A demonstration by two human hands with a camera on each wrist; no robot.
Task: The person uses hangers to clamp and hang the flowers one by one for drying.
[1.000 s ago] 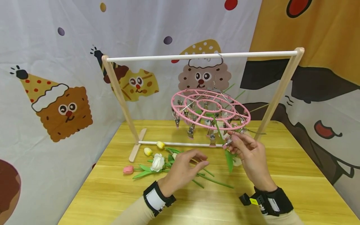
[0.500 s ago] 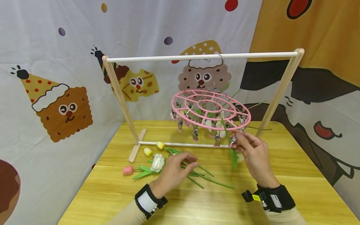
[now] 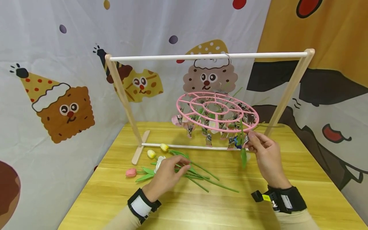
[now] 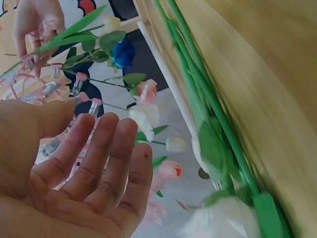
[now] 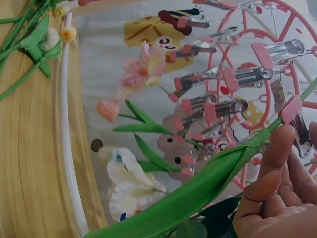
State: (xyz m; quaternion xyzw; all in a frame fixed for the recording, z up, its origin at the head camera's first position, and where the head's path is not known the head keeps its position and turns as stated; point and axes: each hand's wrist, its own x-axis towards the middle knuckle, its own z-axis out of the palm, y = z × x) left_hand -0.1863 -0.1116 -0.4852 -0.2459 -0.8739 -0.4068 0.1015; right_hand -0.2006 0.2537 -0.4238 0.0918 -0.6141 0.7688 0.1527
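The right hand point(image 3: 265, 155) pinches a metal clip point(image 3: 246, 139) at the near right edge of the pink hanger point(image 3: 230, 130), which hangs tilted from the white rail point(image 3: 172, 57); the stem point(image 5: 273, 125) at that clip runs close to upright in the head view, its leaf point(image 3: 243, 158) pointing down toward the tabletop point(image 3: 230, 210), and the matter seems to turn on how that stem sits between the clip's pads; the right hand is at it, the left hand point(image 3: 168, 174) well apart to the left, fingers loosely bent and apart, holding nothing; the left hand is nearer the loose flowers point(image 3: 199, 187), which lie with blooms to the left and stem ends to the right; the right wrist view shows what the head view leaves too small, the stem passing under the clip's pink pad point(image 5: 291, 109) with the fingers just below; the left wrist view shows the blue rose point(image 4: 123, 53) in full, only a scrap of it visible from the head, and a pale bud point(image 4: 111, 24) that seems to end the held stem; whether the clip grips firmly, I cannot tell.
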